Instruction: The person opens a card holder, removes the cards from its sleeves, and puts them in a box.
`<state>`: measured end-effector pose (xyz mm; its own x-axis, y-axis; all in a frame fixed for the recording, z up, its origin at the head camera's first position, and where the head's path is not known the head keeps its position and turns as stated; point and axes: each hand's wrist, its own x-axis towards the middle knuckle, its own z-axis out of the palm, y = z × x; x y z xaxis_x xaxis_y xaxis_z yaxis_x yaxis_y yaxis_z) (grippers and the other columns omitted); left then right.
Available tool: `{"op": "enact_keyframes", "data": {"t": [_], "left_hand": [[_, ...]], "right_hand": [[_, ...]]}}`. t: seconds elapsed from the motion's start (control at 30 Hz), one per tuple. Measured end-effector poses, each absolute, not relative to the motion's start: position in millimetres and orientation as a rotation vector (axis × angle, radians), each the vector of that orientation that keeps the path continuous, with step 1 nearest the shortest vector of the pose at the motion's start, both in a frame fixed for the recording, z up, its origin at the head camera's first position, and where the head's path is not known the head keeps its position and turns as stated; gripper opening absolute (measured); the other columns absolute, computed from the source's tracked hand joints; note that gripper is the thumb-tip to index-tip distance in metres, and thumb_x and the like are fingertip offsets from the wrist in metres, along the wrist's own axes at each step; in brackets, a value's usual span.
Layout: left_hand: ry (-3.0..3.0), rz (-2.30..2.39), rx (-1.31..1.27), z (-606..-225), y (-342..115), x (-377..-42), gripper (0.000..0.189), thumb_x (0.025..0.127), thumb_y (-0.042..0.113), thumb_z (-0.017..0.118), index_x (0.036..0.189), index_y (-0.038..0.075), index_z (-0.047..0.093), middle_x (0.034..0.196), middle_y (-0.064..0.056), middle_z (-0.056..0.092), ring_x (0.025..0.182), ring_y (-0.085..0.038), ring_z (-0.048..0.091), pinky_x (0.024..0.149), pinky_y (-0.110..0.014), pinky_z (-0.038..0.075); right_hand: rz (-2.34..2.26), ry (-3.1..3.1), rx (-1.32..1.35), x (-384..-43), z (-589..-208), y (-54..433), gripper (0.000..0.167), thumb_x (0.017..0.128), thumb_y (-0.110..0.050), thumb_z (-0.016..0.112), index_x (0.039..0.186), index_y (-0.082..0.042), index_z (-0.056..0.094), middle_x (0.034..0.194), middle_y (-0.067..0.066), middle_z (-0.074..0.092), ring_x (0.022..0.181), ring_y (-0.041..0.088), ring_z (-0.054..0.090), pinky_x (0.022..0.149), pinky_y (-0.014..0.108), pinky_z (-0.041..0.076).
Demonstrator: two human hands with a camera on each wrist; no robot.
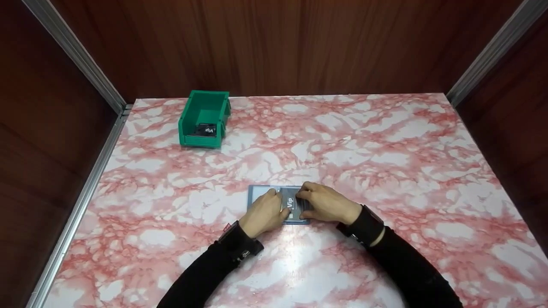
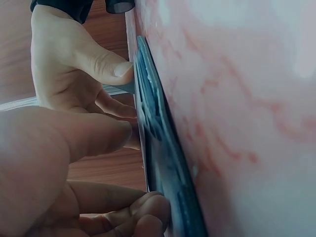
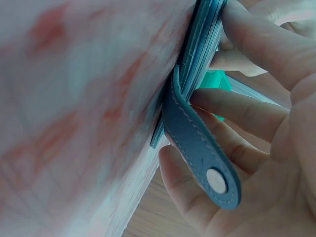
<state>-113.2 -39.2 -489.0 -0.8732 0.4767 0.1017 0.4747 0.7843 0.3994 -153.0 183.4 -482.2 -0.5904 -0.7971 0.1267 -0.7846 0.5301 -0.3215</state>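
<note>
A blue-grey card holder [image 1: 251, 194] lies opened out on the table, its snap strap [image 3: 200, 148] sticking out at the right end. On its right half sits a dark card marked "Vip" [image 1: 290, 202]. My left hand [image 1: 263, 214] has its fingers curled and pinches the card at its left edge, thumb toward the near side. From the other side my right hand [image 1: 332, 203] grips the right part of the card holder, thumb and fingers bent over its edge. The left wrist view shows the layered holder [image 2: 160, 118] edge-on; how far the card sits in a pocket is hidden.
A green open-front bin [image 1: 201, 141] stands at the back left with dark "Vip" cards [image 1: 207, 129] inside. Dark wood panels [image 1: 291, 47] close off the back and sides of the red-and-white marbled table [image 1: 385, 162]. A small red tag [image 1: 227, 228] shows beside the left wrist.
</note>
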Motion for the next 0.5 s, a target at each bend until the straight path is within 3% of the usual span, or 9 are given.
{"op": "enact_keyframes", "data": {"t": [0.5], "left_hand": [[2.918,0.85,0.726,-491.6,-41.8,-116.9,0.026,0.098,0.018,0.069,0.099,-0.008,0.068,0.087,-0.017,0.064,0.081,-0.032,0.062,0.074,-0.047,0.054]], "right_hand": [[-0.541,2.724,-1.413,-153.8,-483.2,183.7,0.043,0.083,-0.02,0.092,0.115,0.004,0.073,0.104,0.012,0.064,0.087,0.025,0.066,0.077,0.041,0.058]]}}
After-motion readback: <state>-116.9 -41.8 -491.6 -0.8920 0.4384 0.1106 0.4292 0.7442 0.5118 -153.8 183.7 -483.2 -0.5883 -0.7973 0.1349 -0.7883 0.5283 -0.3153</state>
